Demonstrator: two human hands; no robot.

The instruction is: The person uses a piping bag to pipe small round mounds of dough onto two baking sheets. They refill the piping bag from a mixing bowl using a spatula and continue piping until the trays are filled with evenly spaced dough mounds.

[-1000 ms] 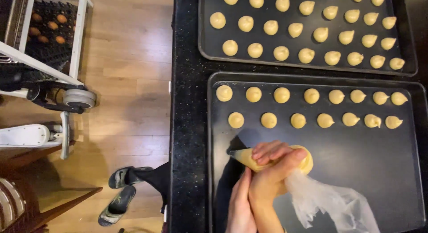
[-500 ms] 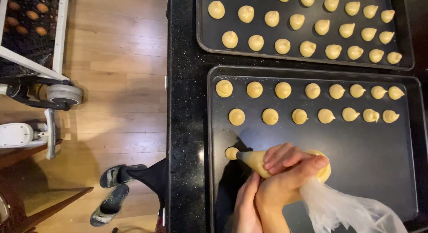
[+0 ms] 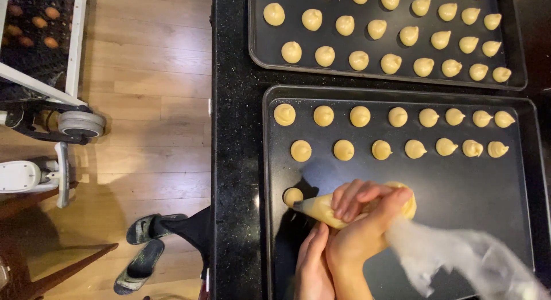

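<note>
Hands (image 3: 350, 231) squeeze piping bag (image 3: 344, 207) near tray's (image 3: 459, 208) left rim.

I see a black countertop (image 3: 235, 133) with fine pale speckles. On it the near baking tray (image 3: 459, 185) is dark grey, almost black, and the far tray (image 3: 261, 30) has the same dark colour. The dough mounds (image 3: 323, 115) on both are pale yellow, plain without pattern. The piping bag (image 3: 459, 254) is clear and whitish where it is empty, and yellow-beige at the filled part. The floor (image 3: 149, 105) is warm light-brown wood with long plank lines. The sandals (image 3: 140, 257) are black with grey-green inside. The cart (image 3: 74, 76) has a white frame and a grey wheel.
</note>
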